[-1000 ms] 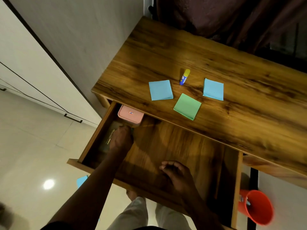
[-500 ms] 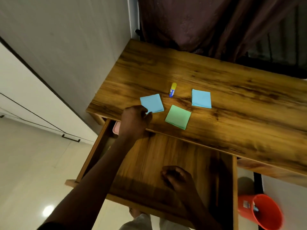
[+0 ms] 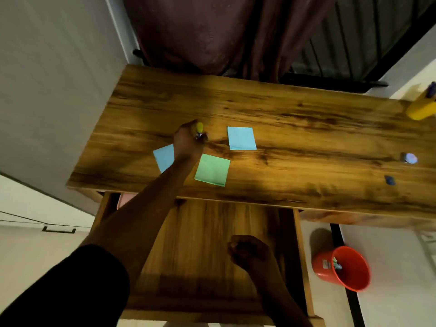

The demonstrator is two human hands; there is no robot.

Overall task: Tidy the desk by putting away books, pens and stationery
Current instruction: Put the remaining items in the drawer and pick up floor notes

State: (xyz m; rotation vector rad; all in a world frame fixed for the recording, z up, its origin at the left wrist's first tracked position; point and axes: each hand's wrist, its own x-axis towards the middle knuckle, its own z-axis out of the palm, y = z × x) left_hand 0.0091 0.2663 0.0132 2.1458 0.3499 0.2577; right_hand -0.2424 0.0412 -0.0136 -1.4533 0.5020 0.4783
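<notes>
My left hand (image 3: pixel 188 140) reaches over the wooden desk (image 3: pixel 295 128) and is closed around the glue stick (image 3: pixel 199 129), whose yellow cap sticks out above my fingers. One blue sticky-note pad (image 3: pixel 164 157) lies partly under my left wrist. A green pad (image 3: pixel 212 169) sits just right of my forearm, and a second blue pad (image 3: pixel 241 138) lies further right. My right hand (image 3: pixel 250 252) is curled into a fist over the open drawer (image 3: pixel 203 234), holding nothing. A pink box (image 3: pixel 122 199) shows at the drawer's back left corner.
A yellow pen holder (image 3: pixel 420 108) stands at the desk's far right, with two small objects (image 3: pixel 410 158) (image 3: pixel 389 180) near the right edge. A red bin (image 3: pixel 342 267) sits on the floor right of the drawer. A dark curtain (image 3: pixel 212 31) hangs behind the desk.
My left hand rose out of the drawer's left corner, crossed the left blue pad and closed on the glue stick. My right hand curled into a fist over the drawer. The view tilted up.
</notes>
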